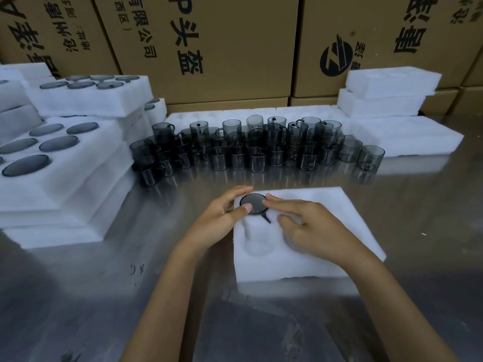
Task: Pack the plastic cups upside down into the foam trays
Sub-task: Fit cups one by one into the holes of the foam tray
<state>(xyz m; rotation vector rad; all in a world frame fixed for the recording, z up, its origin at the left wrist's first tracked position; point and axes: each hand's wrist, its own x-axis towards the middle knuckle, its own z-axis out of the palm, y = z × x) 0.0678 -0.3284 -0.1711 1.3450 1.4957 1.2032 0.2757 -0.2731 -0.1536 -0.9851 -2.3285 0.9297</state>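
A white foam tray (326, 202) lies on the steel table in front of me. One smoky grey plastic cup (257, 202) sits upside down in the tray's far-left pocket, its round base up and its handle pointing toward me. My left hand (222, 218) touches the cup's left side, thumb on the base. My right hand (308, 226) rests on the tray with fingertips at the cup's right edge. An unfilled pocket (257, 244) shows nearer me. Several loose cups (256, 147) stand in rows behind the tray.
Stacks of filled foam trays (65, 152) rise at the left, cup bases showing. Foam trays without cups (386, 92) are stacked at the back right, and a long foam sheet (407, 137) lies below them. Cardboard boxes (222, 48) wall off the back.
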